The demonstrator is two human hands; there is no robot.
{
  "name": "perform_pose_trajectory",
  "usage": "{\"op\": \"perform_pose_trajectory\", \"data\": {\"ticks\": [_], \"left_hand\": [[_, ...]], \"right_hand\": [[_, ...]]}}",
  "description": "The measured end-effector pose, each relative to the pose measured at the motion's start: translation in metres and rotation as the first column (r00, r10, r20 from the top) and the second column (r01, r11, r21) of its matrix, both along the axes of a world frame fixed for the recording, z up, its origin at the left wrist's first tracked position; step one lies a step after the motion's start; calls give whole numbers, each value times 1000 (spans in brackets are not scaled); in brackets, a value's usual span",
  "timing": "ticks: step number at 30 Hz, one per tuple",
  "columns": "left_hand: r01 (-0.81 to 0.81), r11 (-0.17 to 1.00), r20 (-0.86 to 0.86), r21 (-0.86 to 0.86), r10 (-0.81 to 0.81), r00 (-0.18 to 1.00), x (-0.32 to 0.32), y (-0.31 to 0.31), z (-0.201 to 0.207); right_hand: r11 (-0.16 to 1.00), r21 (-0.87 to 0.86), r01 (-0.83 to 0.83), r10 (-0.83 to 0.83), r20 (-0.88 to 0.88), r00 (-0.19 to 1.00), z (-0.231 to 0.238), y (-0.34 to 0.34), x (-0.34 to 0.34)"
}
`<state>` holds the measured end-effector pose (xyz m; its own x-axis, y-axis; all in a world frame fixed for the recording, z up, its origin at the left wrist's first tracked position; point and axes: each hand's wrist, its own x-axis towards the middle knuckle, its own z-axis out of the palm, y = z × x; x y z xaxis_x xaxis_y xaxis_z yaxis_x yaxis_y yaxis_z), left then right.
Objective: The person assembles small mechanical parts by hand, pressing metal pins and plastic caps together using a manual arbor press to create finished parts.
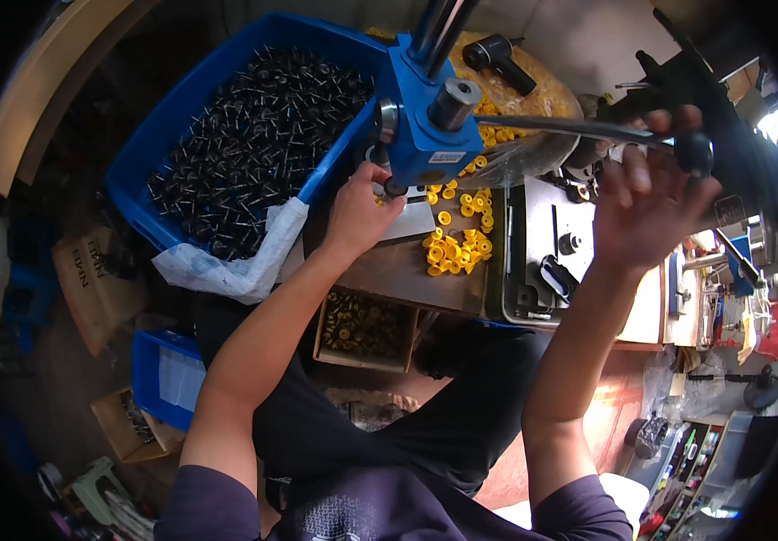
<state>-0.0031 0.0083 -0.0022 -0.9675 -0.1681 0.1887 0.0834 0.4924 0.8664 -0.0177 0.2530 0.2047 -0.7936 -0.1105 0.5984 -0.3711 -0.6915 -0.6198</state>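
My left hand (364, 216) reaches under the blue lever press (434, 126). Its thumb and fingers pinch a small dark round part (395, 187) above the metal base plate (414, 222). My right hand (646, 203) is raised at the black knob (694, 153) on the end of the press's long lever (587, 129). Its fingers are spread and slightly blurred; whether they touch the knob is unclear. Loose yellow plastic caps (457, 251) lie in a heap just right of the plate.
At the left, a big blue bin (141, 194) holds many dark parts with thin metal pins. Behind the press sits a plastic bag (533, 167) of yellow caps with a black handheld tool (500, 61) on it. A metal tray (520, 311) stands right; an open drawer (362, 361) hangs below the bench.
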Motion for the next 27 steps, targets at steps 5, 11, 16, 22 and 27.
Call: {"op": "perform_pose_trajectory", "data": {"ticks": [5,11,16,22,27], "left_hand": [[-99,984,77,149,89,993,-4,7,5],[-45,995,-9,90,46,999,6,-6,1],[-73,988,94,137,60,994,8,-13,7],[-72,981,110,179,53,993,6,-13,2],[-56,969,91,241,35,995,3,-17,-9]], "right_hand": [[207,879,429,-520,-273,810,-180,4,-42],[-266,906,329,-208,-387,898,-244,-13,-41],[31,899,438,-344,-402,849,-232,-35,-45],[230,771,593,-310,-520,796,-222,-77,-29],[189,746,639,-141,-623,769,-217,-73,-21]]}}
